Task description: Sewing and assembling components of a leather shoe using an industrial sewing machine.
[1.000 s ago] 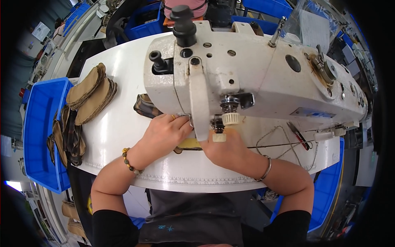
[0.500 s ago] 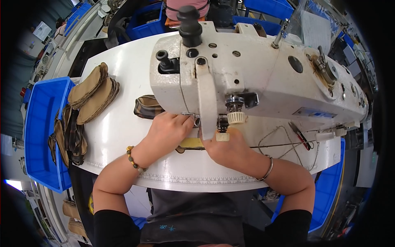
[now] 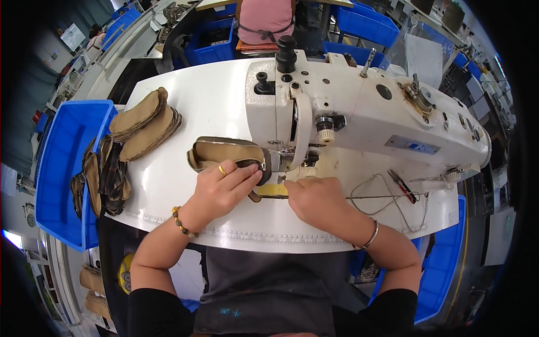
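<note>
A small zippered pouch (image 3: 227, 151) with a tan lining and dark trim lies at the left of the sewing machine's (image 3: 348, 115) presser foot. My left hand (image 3: 220, 190) is closed on the pouch's near right end, its fingers over the zip by the needle area. My right hand (image 3: 317, 197) rests just right of the foot, fingers curled together. Whatever its fingertips pinch is hidden. Between the two hands a yellow patch (image 3: 272, 190) with a dark edge shows on the table.
On the white table (image 3: 185, 196), stacked tan oval pieces (image 3: 149, 135) lie at the left. A blue bin (image 3: 50, 174) with dark plaid pieces over its rim stands beside them. Red-handled snips (image 3: 402, 186) and a loose looped cord (image 3: 359, 209) lie at the right. Another blue bin (image 3: 449, 258) sits lower right.
The pouch has come out leftward from under the machine head and its tan inside now shows. My left hand moved slightly left and down, my right hand slightly right. The view has shifted.
</note>
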### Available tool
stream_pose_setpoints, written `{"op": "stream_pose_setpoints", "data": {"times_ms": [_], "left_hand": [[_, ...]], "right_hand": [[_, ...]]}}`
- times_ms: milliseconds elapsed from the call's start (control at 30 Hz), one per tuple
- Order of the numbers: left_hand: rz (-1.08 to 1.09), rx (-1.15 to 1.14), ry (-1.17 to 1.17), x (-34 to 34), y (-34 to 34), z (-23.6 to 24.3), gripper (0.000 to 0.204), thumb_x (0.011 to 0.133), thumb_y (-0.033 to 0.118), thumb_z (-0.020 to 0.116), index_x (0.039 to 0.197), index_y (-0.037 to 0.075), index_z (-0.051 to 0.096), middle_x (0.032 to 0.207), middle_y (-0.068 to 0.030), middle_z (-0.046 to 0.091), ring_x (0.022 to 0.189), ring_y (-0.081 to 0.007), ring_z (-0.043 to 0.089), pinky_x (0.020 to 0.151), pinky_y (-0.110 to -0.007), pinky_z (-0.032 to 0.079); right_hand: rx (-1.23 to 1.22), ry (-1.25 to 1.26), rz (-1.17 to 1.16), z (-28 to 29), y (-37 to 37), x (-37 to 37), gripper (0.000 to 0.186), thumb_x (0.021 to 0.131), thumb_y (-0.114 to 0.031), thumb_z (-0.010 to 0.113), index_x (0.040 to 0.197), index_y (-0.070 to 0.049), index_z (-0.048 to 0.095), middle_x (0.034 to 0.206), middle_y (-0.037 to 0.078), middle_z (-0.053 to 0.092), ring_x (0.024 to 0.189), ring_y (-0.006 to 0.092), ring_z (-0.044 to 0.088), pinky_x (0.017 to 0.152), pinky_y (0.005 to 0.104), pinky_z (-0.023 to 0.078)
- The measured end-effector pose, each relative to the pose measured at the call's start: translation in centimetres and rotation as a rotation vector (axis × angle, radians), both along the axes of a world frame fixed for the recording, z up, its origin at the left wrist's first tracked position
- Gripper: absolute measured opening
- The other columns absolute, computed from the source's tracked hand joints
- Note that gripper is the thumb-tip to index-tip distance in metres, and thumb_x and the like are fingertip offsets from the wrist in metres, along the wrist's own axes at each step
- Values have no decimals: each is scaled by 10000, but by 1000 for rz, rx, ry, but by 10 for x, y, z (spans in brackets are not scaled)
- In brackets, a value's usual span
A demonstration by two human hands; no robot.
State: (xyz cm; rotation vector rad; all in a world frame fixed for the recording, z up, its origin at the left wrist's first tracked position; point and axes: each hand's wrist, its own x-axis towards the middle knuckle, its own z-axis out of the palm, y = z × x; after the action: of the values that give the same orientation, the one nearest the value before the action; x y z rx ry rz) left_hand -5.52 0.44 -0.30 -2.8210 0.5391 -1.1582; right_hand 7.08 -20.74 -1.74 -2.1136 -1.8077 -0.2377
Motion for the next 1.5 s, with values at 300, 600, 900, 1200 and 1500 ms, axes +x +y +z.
{"op": "stream_pose_setpoints", "data": {"times_ms": [300, 600, 900, 1200, 1500], "left_hand": [[-201, -81, -110, -37, -71, 8, 213, 627, 79, 748, 839, 79, 730, 923, -11, 706, 704, -116, 586, 566, -234, 497], [-241, -138, 38, -65, -85, 7, 312, 627, 142, 849, 918, 121, 739, 938, -7, 657, 777, -200, 570, 635, -323, 457], [38, -139, -15, -66, -33, -1, 230, 705, 63, 799, 927, 77, 739, 945, -46, 672, 806, -254, 590, 681, -352, 484], [365, -238, -30, -43, 57, 27, 170, 780, 68, 755, 941, 76, 703, 932, -53, 673, 896, -275, 610, 766, -395, 474], [995, -416, 9, -41, 239, 5, 125, 874, 164, 676, 955, 77, 711, 1000, -115, 685, 988, -325, 628, 817, -463, 520]], "right_hand": [[262, 979, -61, 31, -39, -50, 305, 935, -280, 680, 1030, 9, 674, 749, 89, 672, 603, 179, 631, 573, 301, 480], [1112, 1078, -731, 21, -231, -73, 177, 966, -78, 617, 1095, 34, 665, 952, 31, 681, 850, 55, 593, 761, 206, 464], [796, 18, -1763, 3, -414, -95, 418, 976, -225, 630, 1312, 12, 553, 1240, 152, 620, 1074, 221, 604, 903, 348, 491], [433, -5, -853, -11, -226, -34, 251, 863, -60, 679, 1103, 11, 651, 1050, 165, 666, 951, 342, 622, 855, 408, 482], [316, 53, -297, -16, -78, -39, 117, 783, -59, 717, 893, -30, 694, 987, 122, 679, 899, 326, 627, 817, 414, 496]]}}
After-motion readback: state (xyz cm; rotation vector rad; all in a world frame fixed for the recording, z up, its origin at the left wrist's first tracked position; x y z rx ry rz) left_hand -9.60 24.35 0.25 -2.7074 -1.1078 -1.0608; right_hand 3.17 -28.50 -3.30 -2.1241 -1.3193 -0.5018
